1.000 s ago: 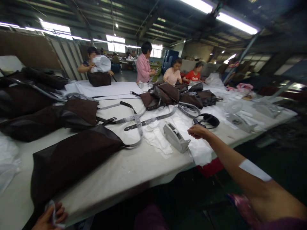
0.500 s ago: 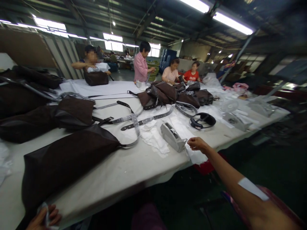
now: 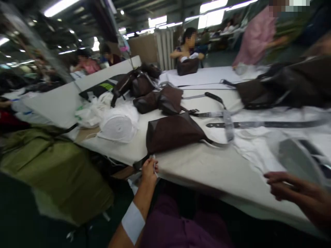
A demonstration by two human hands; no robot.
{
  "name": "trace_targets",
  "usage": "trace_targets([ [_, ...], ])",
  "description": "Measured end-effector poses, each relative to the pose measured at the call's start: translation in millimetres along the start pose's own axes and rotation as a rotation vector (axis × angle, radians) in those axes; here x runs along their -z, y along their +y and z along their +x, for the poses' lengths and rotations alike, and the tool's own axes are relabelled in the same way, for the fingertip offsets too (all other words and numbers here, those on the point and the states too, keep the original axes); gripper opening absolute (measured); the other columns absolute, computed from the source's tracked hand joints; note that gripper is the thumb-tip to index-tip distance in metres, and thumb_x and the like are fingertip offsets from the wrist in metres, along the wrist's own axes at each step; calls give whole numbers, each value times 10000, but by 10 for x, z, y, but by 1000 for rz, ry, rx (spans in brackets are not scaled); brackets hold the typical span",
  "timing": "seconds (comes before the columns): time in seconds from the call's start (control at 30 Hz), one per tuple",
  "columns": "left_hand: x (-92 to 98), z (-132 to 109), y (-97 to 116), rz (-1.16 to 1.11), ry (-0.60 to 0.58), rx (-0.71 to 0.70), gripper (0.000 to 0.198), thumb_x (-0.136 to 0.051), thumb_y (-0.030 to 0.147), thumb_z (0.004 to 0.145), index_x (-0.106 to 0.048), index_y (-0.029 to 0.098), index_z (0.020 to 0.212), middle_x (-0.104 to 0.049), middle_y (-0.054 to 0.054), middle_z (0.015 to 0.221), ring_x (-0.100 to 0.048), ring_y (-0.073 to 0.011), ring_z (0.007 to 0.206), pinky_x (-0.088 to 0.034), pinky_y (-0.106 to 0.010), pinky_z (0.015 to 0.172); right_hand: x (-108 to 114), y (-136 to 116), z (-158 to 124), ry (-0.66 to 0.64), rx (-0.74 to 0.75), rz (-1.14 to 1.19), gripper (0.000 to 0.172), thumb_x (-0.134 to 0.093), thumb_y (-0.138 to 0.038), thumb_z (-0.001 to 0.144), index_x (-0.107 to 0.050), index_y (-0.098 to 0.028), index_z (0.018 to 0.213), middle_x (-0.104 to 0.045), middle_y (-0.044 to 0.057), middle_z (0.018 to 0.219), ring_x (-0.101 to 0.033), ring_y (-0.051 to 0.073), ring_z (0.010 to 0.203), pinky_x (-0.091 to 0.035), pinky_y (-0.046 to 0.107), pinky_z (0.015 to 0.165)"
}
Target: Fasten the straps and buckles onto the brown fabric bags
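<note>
Over at the surface [image 3: 196, 165] edge, hands are well apart: left hand [image 3: 149, 174] pinches some thin thing [image 3: 154, 167] I can't make out by a brown bag [image 3: 173, 134], right hand [image 3: 289, 186] open, blurry, near a tape dispenser [image 3: 297, 158].

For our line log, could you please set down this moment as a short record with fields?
left hand: pinches a thin pale strip at the edge of the white table
right hand: open, beside a blurred grey tape dispenser
nearest item: brown fabric bag, by the left hand
nearby: seated person behind another brown bag
</note>
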State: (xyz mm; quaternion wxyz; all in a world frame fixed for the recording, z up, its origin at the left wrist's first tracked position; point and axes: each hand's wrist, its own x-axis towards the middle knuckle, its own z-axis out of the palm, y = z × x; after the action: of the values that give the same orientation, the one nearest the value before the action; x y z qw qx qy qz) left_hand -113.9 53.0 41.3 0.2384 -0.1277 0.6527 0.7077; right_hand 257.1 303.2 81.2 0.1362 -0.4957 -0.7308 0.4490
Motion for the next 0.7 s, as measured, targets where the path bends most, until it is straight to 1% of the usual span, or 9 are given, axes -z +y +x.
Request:
trace_targets([
  [0.07, 105, 59, -104, -57, -44, 5, 429, -766, 434, 527, -483, 170, 712, -540, 25, 564, -407, -50, 380, -241, -154, 371, -713, -512, 76, -283, 66, 178, 299, -638, -506, 636, -673, -231, 746, -622, 133, 711, -571, 185, 617, -443, 350, 579],
  [0.13, 212, 30, -215, -76, -58, 11, 461, -773, 456, 493, -491, 164, 712, -541, 27, 560, -401, -45, 378, -224, -149, 365, -1442, -1010, 53, -571, 179, 195, 223, -624, -414, 650, -647, -206, 727, -591, 59, 611, -548, 175, 564, -439, 305, 552],
  [0.17, 259, -1, -269, -78, -49, 19, 465, -772, 461, 486, -495, 162, 709, -540, 28, 558, -398, -44, 377, -219, -149, 362, -1782, -1213, 41, -651, 220, 199, 182, -603, -367, 654, -633, -197, 710, -572, 30, 569, -527, 159, 533, -429, 281, 542],
  [0.23, 340, -55, -366, -75, -27, 41, 454, -764, 464, 489, -505, 159, 702, -518, 39, 535, -395, -48, 380, -220, -152, 361, -2365, -1493, 50, -727, 272, 196, 132, -553, -290, 657, -620, -184, 696, -538, -5, 518, -493, 134, 486, -392, 239, 496],
  [0.3, 398, -80, -449, -53, 4, 49, 429, -754, 463, 504, -521, 157, 695, -477, 55, 500, -402, -58, 390, -233, -157, 363, -2776, -1621, 97, -731, 339, 137, 132, -521, -236, 660, -630, -175, 703, -550, -12, 536, -495, 125, 492, -371, 215, 484],
  [0.37, 430, -79, -511, -26, 42, 16, 392, -735, 460, 539, -536, 156, 684, -446, 63, 476, -403, -65, 398, -242, -165, 369, -3018, -1657, 144, -707, 421, 65, 152, -509, -206, 672, -649, -171, 721, -583, -7, 588, -520, 125, 533, -375, 202, 503],
  [0.43, 437, -69, -549, -6, 80, -49, 344, -708, 444, 586, -549, 152, 674, -448, 60, 480, -400, -65, 407, -252, -174, 380, -3140, -1665, 163, -683, 475, 32, 168, -508, -196, 689, -665, -173, 745, -610, -3, 632, -539, 129, 574, -386, 198, 533],
  [0.57, 421, -44, -576, -17, 90, -122, 233, -665, 366, 644, -573, 153, 666, -469, 52, 497, -407, -71, 435, -295, -193, 422, -3243, -1718, 123, -665, 498, 11, 175, -517, -190, 718, -678, -181, 787, -639, 1, 676, -561, 138, 615, -400, 205, 575],
  [0.7, 437, 3, -617, -52, 67, -116, 142, -635, 289, 647, -592, 156, 668, -496, 38, 535, -416, -80, 468, -312, -200, 449, -3324, -1829, 85, -624, 587, -103, 226, -532, -134, 710, -671, -210, 872, -638, -22, 669, -569, 132, 614, -389, 212, 610],
])
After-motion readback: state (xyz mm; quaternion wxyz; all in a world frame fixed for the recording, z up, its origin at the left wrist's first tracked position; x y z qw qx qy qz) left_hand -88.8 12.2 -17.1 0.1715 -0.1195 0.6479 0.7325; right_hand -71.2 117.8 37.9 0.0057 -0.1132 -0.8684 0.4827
